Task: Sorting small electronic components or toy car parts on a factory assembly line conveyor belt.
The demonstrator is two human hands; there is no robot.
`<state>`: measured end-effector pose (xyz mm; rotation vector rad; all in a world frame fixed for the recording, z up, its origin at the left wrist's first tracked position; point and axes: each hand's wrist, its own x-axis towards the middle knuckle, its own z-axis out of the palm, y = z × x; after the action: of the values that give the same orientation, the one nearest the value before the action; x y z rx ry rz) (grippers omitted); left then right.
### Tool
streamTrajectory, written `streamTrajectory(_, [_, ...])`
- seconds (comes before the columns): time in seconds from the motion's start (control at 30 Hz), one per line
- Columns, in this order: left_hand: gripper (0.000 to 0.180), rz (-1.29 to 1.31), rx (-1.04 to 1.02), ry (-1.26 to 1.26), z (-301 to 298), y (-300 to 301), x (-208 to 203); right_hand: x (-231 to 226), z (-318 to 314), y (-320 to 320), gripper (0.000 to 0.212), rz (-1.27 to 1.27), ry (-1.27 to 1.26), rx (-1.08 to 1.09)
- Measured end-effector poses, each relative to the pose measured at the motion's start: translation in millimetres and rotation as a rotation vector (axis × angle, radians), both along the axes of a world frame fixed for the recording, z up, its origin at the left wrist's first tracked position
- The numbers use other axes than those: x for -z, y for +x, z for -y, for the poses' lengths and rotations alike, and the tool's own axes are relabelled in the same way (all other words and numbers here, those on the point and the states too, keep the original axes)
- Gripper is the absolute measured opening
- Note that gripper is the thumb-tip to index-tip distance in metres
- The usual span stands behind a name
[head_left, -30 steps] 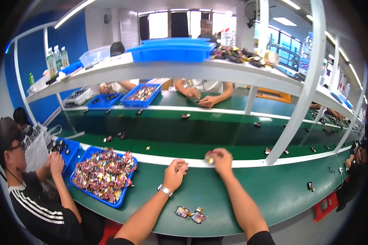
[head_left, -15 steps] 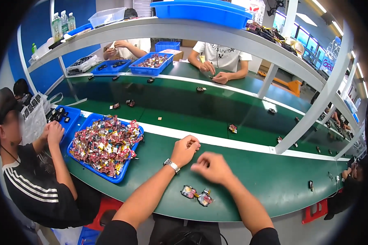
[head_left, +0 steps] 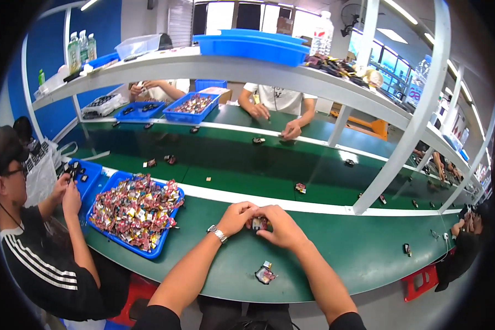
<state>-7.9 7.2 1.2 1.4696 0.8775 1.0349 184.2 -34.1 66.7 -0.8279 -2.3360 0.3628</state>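
Note:
Both my hands meet over the green bench [head_left: 203,275], around a small electronic module [head_left: 259,224] with a dark edge and pink and pale parts. My right hand [head_left: 284,228] is closed on it, thumb below and fingers curled over the top. From the other side my left hand [head_left: 236,218], with a metal watch at the wrist, is closed with its fingertips at the module's left end; the fingers partly hide it. A similar module [head_left: 265,273], with a black rim and pinkish inside, lies on the bench nearer to me.
Left of my hands stands a blue tray [head_left: 157,251] heaped with small pink and white parts. A neighbouring person [head_left: 38,242] handles black pieces by another blue bin [head_left: 91,177]. Beyond the white rail [head_left: 225,196], a dark green belt [head_left: 247,168] carries scattered modules. A shelf [head_left: 165,63] crosses above.
Two modules lay side by side on the bench; one is now lifted between my hands. My right hand has come in to meet my left. The view has shifted slightly.

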Motion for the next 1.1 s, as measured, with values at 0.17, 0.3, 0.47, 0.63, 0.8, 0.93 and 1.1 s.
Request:
streamTrajectory(0.17, [0.035, 0.107, 0.197, -0.163, -1.8, -11.1, 1.4, 16.1, -5.5, 3.7, 0.05, -0.054, -0.009, -0.066])
streamTrajectory(0.3, [0.035, 0.005, 0.236, -0.142, 2.3, -6.0, -7.0, 16.5, -3.1, 10.1, 0.04, -0.085, 0.081, 0.013])
streamTrajectory(0.47, [0.036, 0.199, 0.204, -0.274, 10.2, 7.5, -12.2, 30.4, -3.1, 8.7, 0.023, -0.181, 0.155, 0.213])
streamTrajectory(0.63, [0.029, 0.308, 0.161, -0.322, 16.1, 15.8, -12.7, 31.6, 0.2, -0.2, 0.017, -0.211, 0.086, 0.387])
streamTrajectory(0.8, [0.026, 0.345, 0.158, -0.327, 15.0, 16.0, -7.7, 30.5, 1.5, -0.1, 0.017, -0.206, 0.165, 0.406])
streamTrajectory(0.93, [0.028, 0.381, 0.151, -0.342, 15.4, 16.9, -10.1, 34.4, -5.0, 10.5, 0.016, -0.138, 0.179, 0.311])
streamTrajectory(1.1, [0.036, 0.316, 0.174, -0.332, 14.5, 17.1, -10.6, 35.2, -5.9, 12.6, 0.013, -0.179, 0.133, 0.274])
